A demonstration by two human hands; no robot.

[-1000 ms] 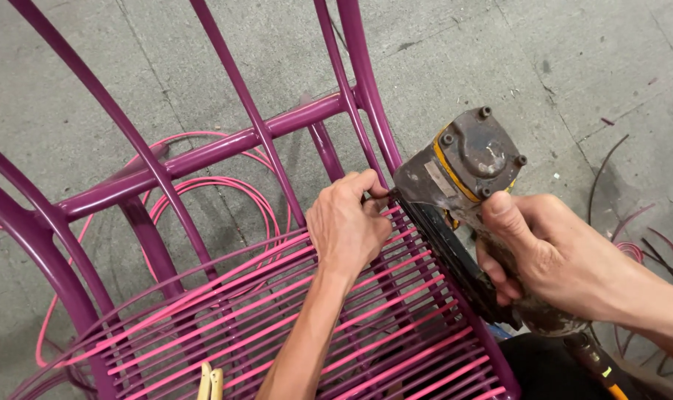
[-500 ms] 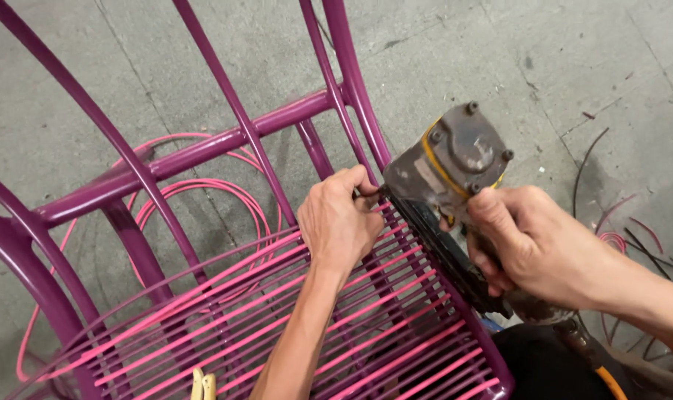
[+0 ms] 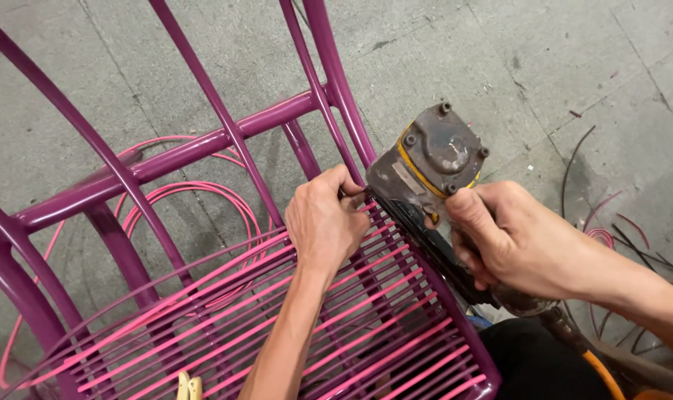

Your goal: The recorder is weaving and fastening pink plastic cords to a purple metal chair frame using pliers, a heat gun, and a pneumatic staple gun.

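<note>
I am keeping my right hand [image 3: 525, 244] wrapped around the stapler [image 3: 433, 178], its nose still pressed at the chair frame [image 3: 203, 144] corner. My left hand [image 3: 325, 218], at nine o'clock of it, is still pinching the cord [image 3: 277, 270] there; little has shifted, only nudged closer together.

Grey concrete floor [image 3: 499, 67], scuffed and stained, with seams between slabs. Loose coil of pink cord [image 3: 196, 196] lying on the floor beneath the frame. Scattered offcuts of dark and pink cord [image 3: 618, 230] at right. Orange hose [image 3: 599, 374] at lower right. Pale wooden-looking tips [image 3: 188, 387] at bottom edge, kind unclear.
</note>
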